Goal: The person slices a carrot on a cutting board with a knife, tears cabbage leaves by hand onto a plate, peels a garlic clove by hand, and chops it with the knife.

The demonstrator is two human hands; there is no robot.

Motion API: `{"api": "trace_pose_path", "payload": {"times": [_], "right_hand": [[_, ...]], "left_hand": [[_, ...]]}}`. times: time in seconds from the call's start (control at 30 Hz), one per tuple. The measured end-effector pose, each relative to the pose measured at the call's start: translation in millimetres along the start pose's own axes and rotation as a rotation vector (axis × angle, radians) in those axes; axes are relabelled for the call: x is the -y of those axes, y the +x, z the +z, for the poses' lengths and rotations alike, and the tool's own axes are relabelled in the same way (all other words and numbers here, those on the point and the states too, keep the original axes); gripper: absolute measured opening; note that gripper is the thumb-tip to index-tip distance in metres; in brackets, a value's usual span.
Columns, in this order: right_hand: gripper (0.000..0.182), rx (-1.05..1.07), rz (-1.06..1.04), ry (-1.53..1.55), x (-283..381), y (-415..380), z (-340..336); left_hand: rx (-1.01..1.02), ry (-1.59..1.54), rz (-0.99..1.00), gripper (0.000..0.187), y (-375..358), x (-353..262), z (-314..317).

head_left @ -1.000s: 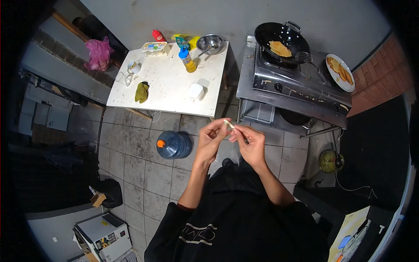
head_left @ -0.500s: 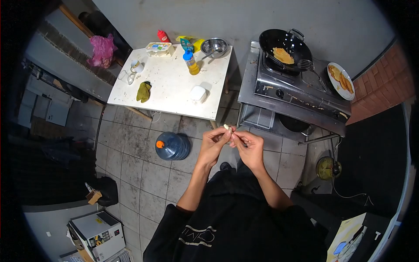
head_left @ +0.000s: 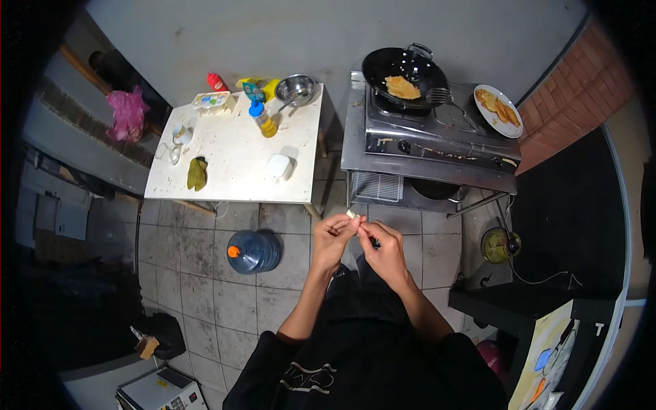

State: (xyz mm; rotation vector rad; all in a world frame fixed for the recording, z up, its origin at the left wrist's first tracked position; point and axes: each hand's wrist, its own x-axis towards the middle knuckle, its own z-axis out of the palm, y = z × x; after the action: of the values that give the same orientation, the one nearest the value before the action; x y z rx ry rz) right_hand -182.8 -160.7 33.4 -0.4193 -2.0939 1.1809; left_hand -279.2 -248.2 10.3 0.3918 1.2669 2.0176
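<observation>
A small pale piece, too small to name, sticks up from the pinched thumb and forefinger of my left hand. My right hand is closed too. Its thumb and forefinger pinch together against the left fingertips, just below the pale piece, and what lies between them is hidden. Both hands are held in front of my body, above the tiled floor.
A white table carries an oil bottle, a metal bowl and a white container. On the stove sit a wok with frying food, a spatula and a plate. A water jug lies on the floor.
My view has turned, so the table and stove appear further left. Both hands stay pinched together around the pale piece, with the right fingers shifted slightly.
</observation>
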Motion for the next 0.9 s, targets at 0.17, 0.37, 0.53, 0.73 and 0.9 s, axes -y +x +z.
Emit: {"api": "trace_pose_path", "payload": {"times": [0.17,0.37,0.53,0.73,0.9], "right_hand": [[0.013,0.027,0.013,-0.066,-0.8,-6.2,-9.6],[0.01,0.011,0.08,-0.007,-2.7,-12.5,-38.9],[0.008,-0.026,0.126,0.081,-14.3,-23.9,-77.5],[0.008,-0.043,0.124,0.155,-18.4,-53.1,-146.5],[0.012,-0.019,0.238,0.299,-36.0,-98.0,-218.2]], "left_hand": [[-0.063,0.104,0.063,0.013,1.0,5.2,12.2],[-0.053,0.202,0.156,0.015,1.9,-2.4,25.2],[-0.096,0.267,0.147,0.014,-8.9,-9.2,53.9],[-0.09,0.273,0.124,0.015,-45.3,14.3,110.2],[-0.094,0.319,0.051,0.016,-85.2,54.6,174.2]]}}
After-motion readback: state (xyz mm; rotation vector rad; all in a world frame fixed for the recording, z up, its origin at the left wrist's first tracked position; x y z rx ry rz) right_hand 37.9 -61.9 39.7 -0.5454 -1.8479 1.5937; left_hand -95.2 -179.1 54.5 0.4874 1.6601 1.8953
